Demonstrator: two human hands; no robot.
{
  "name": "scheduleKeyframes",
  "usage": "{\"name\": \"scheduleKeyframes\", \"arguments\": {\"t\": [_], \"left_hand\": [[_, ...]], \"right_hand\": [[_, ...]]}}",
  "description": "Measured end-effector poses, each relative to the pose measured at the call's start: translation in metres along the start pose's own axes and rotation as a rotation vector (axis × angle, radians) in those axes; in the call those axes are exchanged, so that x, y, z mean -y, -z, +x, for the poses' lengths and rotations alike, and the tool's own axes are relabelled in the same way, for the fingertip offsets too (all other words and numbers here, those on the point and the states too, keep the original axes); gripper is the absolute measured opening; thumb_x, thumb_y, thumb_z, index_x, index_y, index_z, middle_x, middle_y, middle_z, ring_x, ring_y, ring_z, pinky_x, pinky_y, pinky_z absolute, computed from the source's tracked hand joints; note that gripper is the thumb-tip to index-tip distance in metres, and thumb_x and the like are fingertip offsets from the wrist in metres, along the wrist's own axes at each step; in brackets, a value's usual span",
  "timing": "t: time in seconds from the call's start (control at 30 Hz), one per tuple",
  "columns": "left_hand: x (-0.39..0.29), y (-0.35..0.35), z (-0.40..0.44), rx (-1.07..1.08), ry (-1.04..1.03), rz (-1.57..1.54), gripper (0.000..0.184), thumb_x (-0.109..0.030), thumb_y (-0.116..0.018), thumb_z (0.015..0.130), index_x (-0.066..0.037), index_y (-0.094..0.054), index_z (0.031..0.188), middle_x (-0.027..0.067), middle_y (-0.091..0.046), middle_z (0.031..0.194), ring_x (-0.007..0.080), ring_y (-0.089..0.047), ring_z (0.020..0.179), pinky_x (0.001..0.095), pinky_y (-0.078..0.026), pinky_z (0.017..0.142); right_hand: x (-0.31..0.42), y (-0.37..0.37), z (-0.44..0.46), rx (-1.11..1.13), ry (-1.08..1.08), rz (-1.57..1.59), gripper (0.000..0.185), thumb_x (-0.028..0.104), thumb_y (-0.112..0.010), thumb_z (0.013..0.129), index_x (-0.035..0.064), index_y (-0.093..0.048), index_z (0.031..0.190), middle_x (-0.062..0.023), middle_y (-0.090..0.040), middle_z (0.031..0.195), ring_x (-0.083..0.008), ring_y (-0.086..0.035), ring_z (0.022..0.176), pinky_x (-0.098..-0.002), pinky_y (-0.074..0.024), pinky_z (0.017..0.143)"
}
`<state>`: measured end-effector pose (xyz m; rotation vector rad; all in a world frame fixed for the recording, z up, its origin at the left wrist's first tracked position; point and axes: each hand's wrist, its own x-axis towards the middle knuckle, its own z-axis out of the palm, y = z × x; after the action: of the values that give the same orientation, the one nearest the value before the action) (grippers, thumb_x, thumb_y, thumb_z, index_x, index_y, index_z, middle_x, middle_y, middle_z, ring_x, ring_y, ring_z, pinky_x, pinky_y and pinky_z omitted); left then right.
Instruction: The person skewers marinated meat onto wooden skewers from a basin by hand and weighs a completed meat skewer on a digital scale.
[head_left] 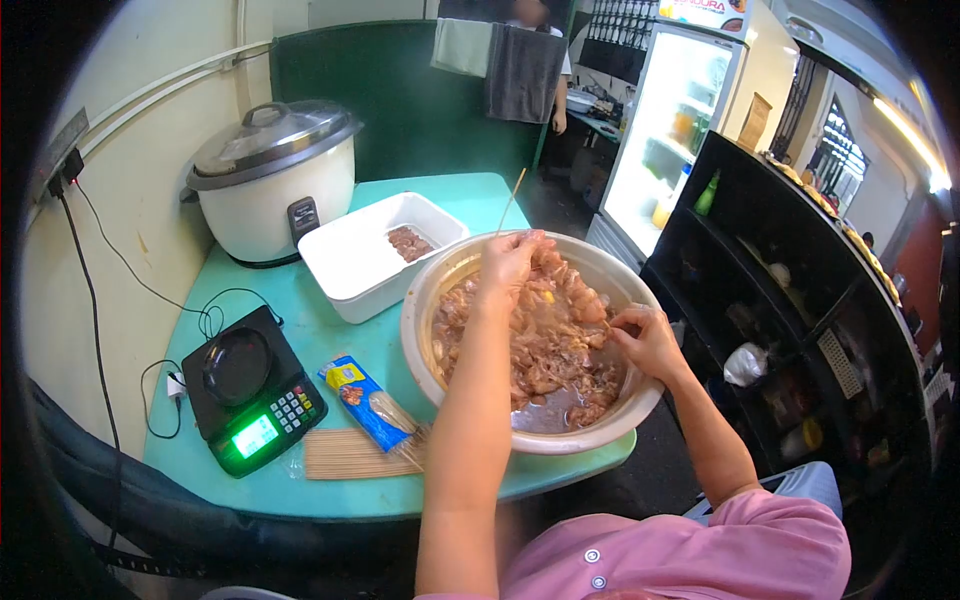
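Observation:
A big round basin point(418, 335) holds a heap of raw sliced meat point(545, 345) in cloudy liquid. Above it, my left hand point(512, 262) is closed around a thin bamboo skewer point(513, 198), whose upper end sticks out past my fingers. Strips of meat hang just beside that hand; whether they are on the skewer is hidden. My right hand point(645, 338), at the basin's right side, pinches the edge of a piece of meat. Left of the basin stands a white rectangular tub point(345, 285) with a small pile of meat point(408, 243) on its bottom.
On the green table point(480, 190) are a rice cooker point(270, 185), a lit digital scale point(250, 390) with a black dish, a blue packet point(365, 400) and loose skewers point(350, 455). A dark shelf unit point(770, 300) and glass-door fridge point(665, 130) stand right. Another person point(562, 75) is behind the partition.

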<state>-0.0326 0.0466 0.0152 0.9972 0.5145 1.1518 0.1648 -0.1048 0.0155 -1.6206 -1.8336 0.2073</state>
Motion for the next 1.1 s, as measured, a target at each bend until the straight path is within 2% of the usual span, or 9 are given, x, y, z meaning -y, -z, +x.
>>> {"name": "scheduleKeyframes", "arguments": {"t": [0.17, 0.3, 0.4, 0.6, 0.67, 0.8, 0.87, 0.97, 1.1], "left_hand": [[0.009, 0.005, 0.007, 0.023, -0.051, 0.023, 0.020, -0.017, -0.057, 0.094, 0.002, -0.063, 0.100, 0.0115, -0.068, 0.093, 0.0170, -0.067, 0.071, 0.0305, -0.059, 0.059], [-0.004, -0.004, -0.002, -0.015, 0.001, 0.065, 0.020, -0.017, -0.058, 0.094, 0.001, -0.061, 0.101, 0.0127, -0.067, 0.093, 0.0181, -0.068, 0.072, 0.0315, -0.060, 0.060], [-0.005, -0.007, -0.006, -0.008, 0.047, 0.079, 0.020, -0.014, -0.059, 0.092, 0.001, -0.058, 0.106, 0.0139, -0.067, 0.093, 0.0196, -0.068, 0.073, 0.0327, -0.060, 0.061], [0.001, -0.006, -0.003, -0.004, -0.017, 0.140, 0.029, -0.005, -0.058, 0.090, 0.002, -0.051, 0.117, 0.0153, -0.067, 0.096, 0.0210, -0.069, 0.080, 0.0335, -0.061, 0.060], [0.002, -0.007, -0.002, -0.012, -0.006, 0.087, 0.029, -0.002, -0.062, 0.086, -0.002, -0.054, 0.115, 0.0099, -0.068, 0.091, 0.0157, -0.067, 0.072, 0.0293, -0.054, 0.051], [0.001, -0.007, -0.005, -0.009, -0.018, 0.061, 0.029, -0.004, -0.062, 0.087, -0.003, -0.055, 0.115, 0.0090, -0.068, 0.088, 0.0153, -0.067, 0.072, 0.0290, -0.054, 0.051], [0.000, -0.008, -0.006, -0.019, -0.012, 0.066, 0.020, -0.010, -0.060, 0.090, -0.004, -0.058, 0.108, 0.0075, -0.069, 0.085, 0.0141, -0.066, 0.071, 0.0284, -0.054, 0.051], [-0.001, -0.003, 0.000, 0.033, 0.056, -0.020, 0.018, -0.013, -0.059, 0.092, -0.001, -0.058, 0.105, 0.0140, -0.068, 0.094, 0.0202, -0.069, 0.078, 0.0311, -0.060, 0.054], [0.004, 0.000, 0.002, 0.054, 0.018, 0.007, 0.016, -0.017, -0.058, 0.093, -0.002, -0.060, 0.099, 0.0134, -0.068, 0.092, 0.0199, -0.069, 0.074, 0.0308, -0.059, 0.052]], "right_hand": [[-0.001, -0.001, 0.000, -0.007, 0.006, 0.000, 0.012, 0.008, -0.067, 0.075, -0.0015, -0.069, 0.083, -0.0117, -0.063, 0.077, -0.0217, -0.063, 0.070, -0.0325, -0.0494, 0.065], [-0.003, -0.002, 0.000, -0.020, 0.001, 0.003, 0.013, 0.008, -0.067, 0.075, -0.0031, -0.069, 0.082, -0.0120, -0.063, 0.077, -0.0211, -0.063, 0.069, -0.0319, -0.0497, 0.065], [0.005, 0.001, 0.000, -0.010, -0.009, -0.024, 0.013, 0.008, -0.067, 0.075, -0.0033, -0.068, 0.081, -0.0114, -0.063, 0.076, -0.0203, -0.063, 0.069, -0.0319, -0.0494, 0.065], [0.000, -0.002, 0.000, -0.006, -0.026, 0.007, 0.014, 0.009, -0.067, 0.075, -0.0030, -0.069, 0.082, -0.0110, -0.063, 0.075, -0.0200, -0.062, 0.067, -0.0321, -0.0486, 0.063], [0.001, 0.000, 0.002, 0.006, -0.012, -0.002, 0.014, 0.009, -0.067, 0.075, -0.0029, -0.069, 0.082, -0.0110, -0.063, 0.075, -0.0199, -0.062, 0.067, -0.0320, -0.0486, 0.063], [-0.001, -0.002, 0.001, 0.006, -0.014, -0.009, 0.014, 0.009, -0.067, 0.075, -0.0028, -0.069, 0.083, -0.0110, -0.063, 0.076, -0.0199, -0.062, 0.067, -0.0317, -0.0485, 0.063], [-0.002, -0.002, 0.001, 0.007, -0.007, -0.008, 0.014, 0.008, -0.067, 0.075, -0.0029, -0.069, 0.083, -0.0110, -0.063, 0.076, -0.0199, -0.062, 0.068, -0.0317, -0.0485, 0.064], [-0.006, -0.004, 0.002, -0.003, -0.002, 0.017, 0.014, 0.007, -0.067, 0.075, -0.0031, -0.069, 0.084, -0.0113, -0.064, 0.076, -0.0200, -0.062, 0.068, -0.0317, -0.0487, 0.064], [-0.004, -0.003, 0.001, -0.004, -0.008, 0.009, 0.014, 0.007, -0.067, 0.075, -0.0033, -0.069, 0.085, -0.0118, -0.064, 0.077, -0.0204, -0.062, 0.069, -0.0315, -0.0490, 0.065]]}}
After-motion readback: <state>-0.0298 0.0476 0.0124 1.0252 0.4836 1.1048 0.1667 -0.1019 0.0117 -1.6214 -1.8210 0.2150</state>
